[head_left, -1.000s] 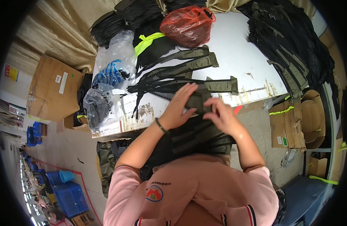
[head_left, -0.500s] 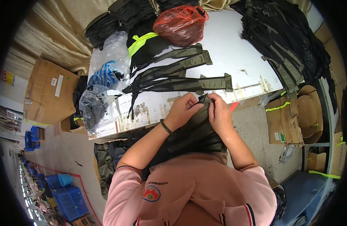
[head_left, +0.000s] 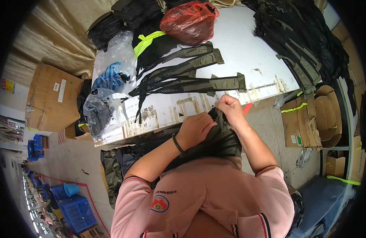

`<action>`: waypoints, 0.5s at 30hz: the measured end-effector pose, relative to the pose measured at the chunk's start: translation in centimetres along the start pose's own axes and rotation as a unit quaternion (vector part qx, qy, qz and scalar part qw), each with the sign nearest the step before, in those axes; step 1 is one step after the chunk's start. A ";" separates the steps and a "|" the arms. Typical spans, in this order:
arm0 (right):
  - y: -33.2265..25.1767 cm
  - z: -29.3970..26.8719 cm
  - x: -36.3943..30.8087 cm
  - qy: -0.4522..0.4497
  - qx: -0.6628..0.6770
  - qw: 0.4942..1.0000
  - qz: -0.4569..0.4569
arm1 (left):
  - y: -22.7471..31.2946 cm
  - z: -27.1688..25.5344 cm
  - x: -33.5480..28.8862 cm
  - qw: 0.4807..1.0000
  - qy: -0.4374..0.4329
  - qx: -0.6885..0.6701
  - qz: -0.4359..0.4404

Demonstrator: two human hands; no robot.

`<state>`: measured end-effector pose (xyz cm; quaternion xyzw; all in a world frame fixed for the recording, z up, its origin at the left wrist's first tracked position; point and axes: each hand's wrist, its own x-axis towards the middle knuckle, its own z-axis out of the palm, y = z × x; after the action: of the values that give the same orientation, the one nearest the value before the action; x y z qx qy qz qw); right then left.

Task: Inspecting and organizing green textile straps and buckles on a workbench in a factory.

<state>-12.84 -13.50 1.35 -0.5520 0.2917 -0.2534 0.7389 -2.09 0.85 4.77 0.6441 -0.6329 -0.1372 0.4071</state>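
Dark olive and black fabric (head_left: 224, 137) lies over my lap and rises to the table's front edge. Its upper edge is pinched in my right hand (head_left: 230, 110), fingers bent together. Lower and to the left, my left hand (head_left: 197, 129) is closed on the same fabric, its fingertips partly hidden; a dark band circles that wrist. Just beyond my hands, several strips of black mesh with olive ends (head_left: 226, 83) lie spread across the white table (head_left: 238, 35).
A red plastic bag (head_left: 191, 22) and a clear bag with blue-striped contents (head_left: 111, 77) sit on the table. Dark garment pieces (head_left: 302, 43) are heaped at the right. Cardboard boxes stand left (head_left: 52, 97) and right (head_left: 298, 123). A red strip (head_left: 247, 108) shows at the table's edge.
My hands have moved apart: the left went down and to the left, the right slightly up. The fabric's upper edge now shows between them.
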 end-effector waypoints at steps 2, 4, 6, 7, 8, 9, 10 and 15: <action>0.4 0.6 -0.4 0.002 0.028 0.999 0.035 | -0.3 0.0 -0.2 1.000 -0.002 0.001 -0.002; 1.5 0.5 -0.9 -0.002 0.050 0.997 0.053 | -0.1 -0.1 -0.2 0.995 0.016 -0.049 -0.080; 2.3 1.3 -1.6 -0.017 0.054 0.997 0.044 | -0.3 -0.3 -0.1 0.994 -0.021 -0.027 -0.102; 2.5 1.5 -1.8 -0.034 0.056 0.997 0.034 | -0.5 -0.4 -0.1 0.991 -0.056 -0.005 -0.123; 2.7 1.3 -2.0 -0.054 0.066 0.996 0.030 | -0.7 -0.5 -0.1 0.991 -0.056 -0.004 -0.124; 2.0 1.2 -2.0 -0.055 0.067 0.996 0.030 | -1.1 -0.6 -0.2 0.983 -0.065 -0.069 -0.160; 0.8 1.1 -2.0 -0.090 0.107 0.987 0.075 | -1.4 -0.8 -0.3 0.969 -0.071 -0.132 -0.197; 1.7 -0.7 -1.7 -0.233 0.126 0.958 0.112 | -2.1 -1.9 0.0 0.889 -0.041 -0.376 -0.258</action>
<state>-14.38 -12.34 -0.15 -0.4623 0.1370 -0.0675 0.8735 0.71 1.25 4.45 0.5777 -0.3614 -0.4911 0.5426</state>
